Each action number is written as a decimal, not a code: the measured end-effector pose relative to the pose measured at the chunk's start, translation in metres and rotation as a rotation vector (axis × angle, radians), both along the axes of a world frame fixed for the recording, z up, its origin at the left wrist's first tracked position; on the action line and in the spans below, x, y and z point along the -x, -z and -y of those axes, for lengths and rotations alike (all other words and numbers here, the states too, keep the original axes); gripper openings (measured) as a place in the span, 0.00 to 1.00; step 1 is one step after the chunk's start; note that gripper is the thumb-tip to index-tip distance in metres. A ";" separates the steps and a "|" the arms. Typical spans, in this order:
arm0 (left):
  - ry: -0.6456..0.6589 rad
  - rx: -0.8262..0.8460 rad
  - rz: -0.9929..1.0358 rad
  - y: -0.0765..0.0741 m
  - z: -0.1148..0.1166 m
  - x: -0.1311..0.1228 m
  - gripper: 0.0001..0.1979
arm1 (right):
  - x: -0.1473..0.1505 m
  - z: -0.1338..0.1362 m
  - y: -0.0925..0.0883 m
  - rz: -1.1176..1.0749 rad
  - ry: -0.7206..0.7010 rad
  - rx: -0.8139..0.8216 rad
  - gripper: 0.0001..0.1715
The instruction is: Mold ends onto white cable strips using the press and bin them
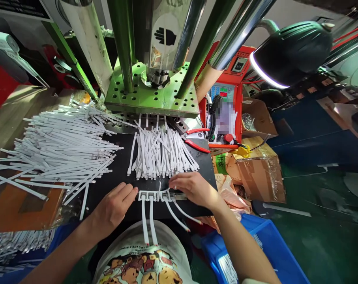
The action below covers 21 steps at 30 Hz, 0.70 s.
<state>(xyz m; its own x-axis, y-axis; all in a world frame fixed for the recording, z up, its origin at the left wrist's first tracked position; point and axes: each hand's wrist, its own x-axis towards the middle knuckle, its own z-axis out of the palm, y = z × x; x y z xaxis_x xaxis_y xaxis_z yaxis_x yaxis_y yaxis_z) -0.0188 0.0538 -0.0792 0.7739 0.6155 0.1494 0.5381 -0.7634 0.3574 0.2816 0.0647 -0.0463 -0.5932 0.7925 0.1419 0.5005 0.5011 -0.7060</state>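
My left hand (113, 207) lies on the black work plate (119, 169), its fingertips against the left end of a small metal fixture (155, 195) that holds several white cable ends. My right hand (192, 187) rests on the fixture's right end, fingers curled over the cables there. White cables (147, 221) hang from the fixture toward me over the plate's edge. Just beyond the fixture lies a bundle of short white cables (161, 154).
A big loose heap of white cables (63, 146) covers the left side. A green press plate (149, 94) with steel columns rises behind the bundle. Red-handled cutters (196, 144) lie at the right, a lamp (291, 51) hangs above, cardboard boxes (258, 169) and a blue bin (255, 252) stand right.
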 end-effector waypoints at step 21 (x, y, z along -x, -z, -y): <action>0.025 -0.325 0.313 -0.065 -0.069 -0.035 0.08 | 0.028 -0.018 -0.048 -0.076 0.396 -0.432 0.13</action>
